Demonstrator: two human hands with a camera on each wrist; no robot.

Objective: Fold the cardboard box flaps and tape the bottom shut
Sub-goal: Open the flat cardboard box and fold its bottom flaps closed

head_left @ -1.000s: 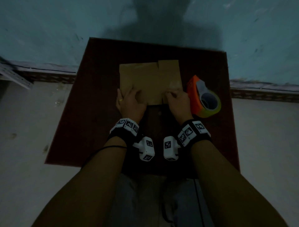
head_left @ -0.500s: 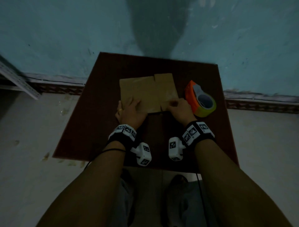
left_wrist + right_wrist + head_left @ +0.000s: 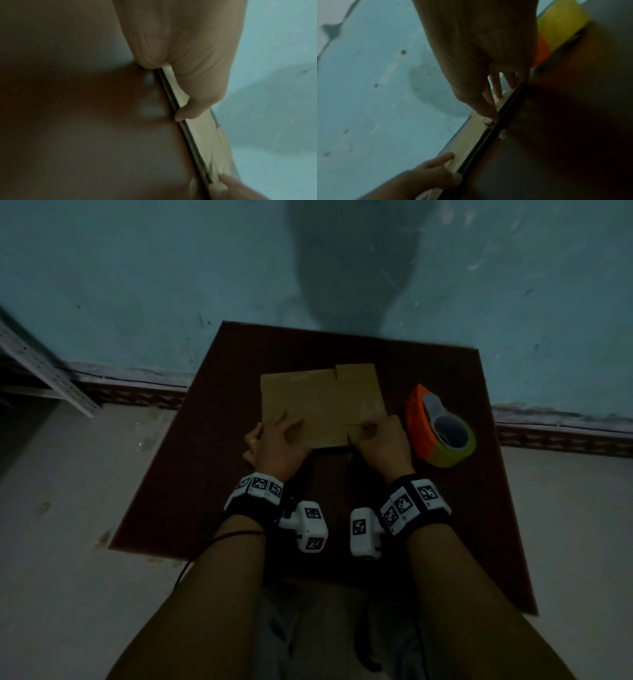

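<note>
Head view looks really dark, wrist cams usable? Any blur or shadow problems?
Head view: dim and underexposed, with a big soft shadow on the wall; the flattened cardboard box and tape dispenser are still readable. Left wrist view: soft and smeared, the left hand fills the frame, with only the box edge sharp enough to follow. Right wrist view: motion-blurred, and the table is nearly black.

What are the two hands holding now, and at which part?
Both hold the flattened cardboard box at its near edge: the left hand at the near left corner, the right hand at the near right corner flap.
</note>
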